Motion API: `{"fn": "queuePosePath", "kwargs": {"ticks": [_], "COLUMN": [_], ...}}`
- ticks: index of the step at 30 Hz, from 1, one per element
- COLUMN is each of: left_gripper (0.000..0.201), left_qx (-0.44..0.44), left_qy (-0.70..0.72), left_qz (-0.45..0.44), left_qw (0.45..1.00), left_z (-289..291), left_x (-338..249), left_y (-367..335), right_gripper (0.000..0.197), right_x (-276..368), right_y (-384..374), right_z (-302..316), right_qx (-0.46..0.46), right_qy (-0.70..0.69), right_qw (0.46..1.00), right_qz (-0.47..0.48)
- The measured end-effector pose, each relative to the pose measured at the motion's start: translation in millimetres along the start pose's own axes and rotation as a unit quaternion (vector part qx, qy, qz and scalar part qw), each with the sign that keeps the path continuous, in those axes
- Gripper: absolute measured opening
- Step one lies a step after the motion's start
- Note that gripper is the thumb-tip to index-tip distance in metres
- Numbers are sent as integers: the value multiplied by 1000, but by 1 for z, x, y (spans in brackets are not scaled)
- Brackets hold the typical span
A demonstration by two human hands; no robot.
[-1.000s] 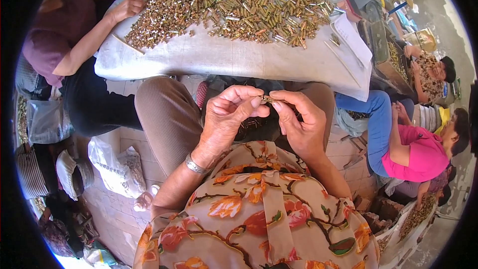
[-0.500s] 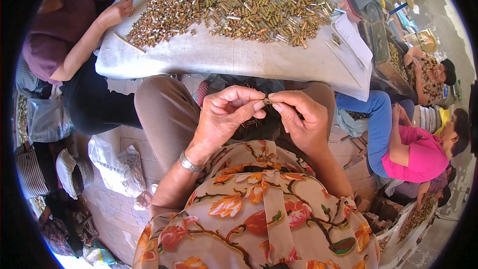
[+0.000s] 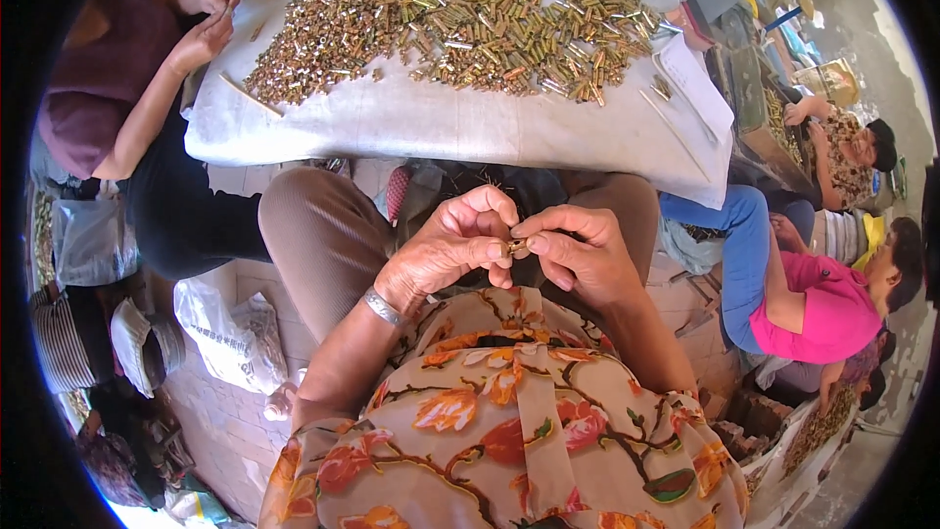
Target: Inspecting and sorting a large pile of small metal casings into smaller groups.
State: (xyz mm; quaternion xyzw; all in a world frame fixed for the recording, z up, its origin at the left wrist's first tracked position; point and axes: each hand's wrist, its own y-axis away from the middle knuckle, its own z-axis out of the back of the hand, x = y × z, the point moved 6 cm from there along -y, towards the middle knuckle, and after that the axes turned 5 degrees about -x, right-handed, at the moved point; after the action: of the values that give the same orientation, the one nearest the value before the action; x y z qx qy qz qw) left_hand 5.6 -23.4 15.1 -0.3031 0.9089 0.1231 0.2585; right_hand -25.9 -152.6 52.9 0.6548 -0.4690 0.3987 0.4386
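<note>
Box point(image 3: 769, 155) at right, with brass-coloured pieces inside. Translucent plastic bag point(image 3: 211, 323) on floor point(image 3: 201, 431) at left, contents unclear. Heap of metal pieces point(image 3: 509, 20) on pale-covered surface point(image 3: 392, 122). Left hand point(image 3: 436, 250), right hand point(image 3: 592, 253): fingers point(image 3: 482, 253) nearly closed, jointly pinching one small metal part point(image 3: 517, 247). Since earlier frame: lowered, now nearer floral shirt point(image 3: 504, 402).
</note>
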Motion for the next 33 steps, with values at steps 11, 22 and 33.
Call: {"fn": "queuePosePath", "kwargs": {"ticks": [11,22,33], "left_gripper": [31,11,8], "left_qx": [-73,-351,-316], "left_qy": [34,-696,-834], "left_qz": [-17,-302,-245], "left_qw": [997,549,381], "left_z": [23,65,65], "left_x": [-1,-107,-107], "left_y": [-16,-60,-91], "right_gripper": [19,23,16], "right_x": [-19,4,27], "right_y": [-29,-137,-175], "right_z": [14,70,44], "right_qx": [-29,-167,-92], "right_qy": [-108,207,664], "right_qw": [993,963,668], "right_qz": [-47,42,322]}}
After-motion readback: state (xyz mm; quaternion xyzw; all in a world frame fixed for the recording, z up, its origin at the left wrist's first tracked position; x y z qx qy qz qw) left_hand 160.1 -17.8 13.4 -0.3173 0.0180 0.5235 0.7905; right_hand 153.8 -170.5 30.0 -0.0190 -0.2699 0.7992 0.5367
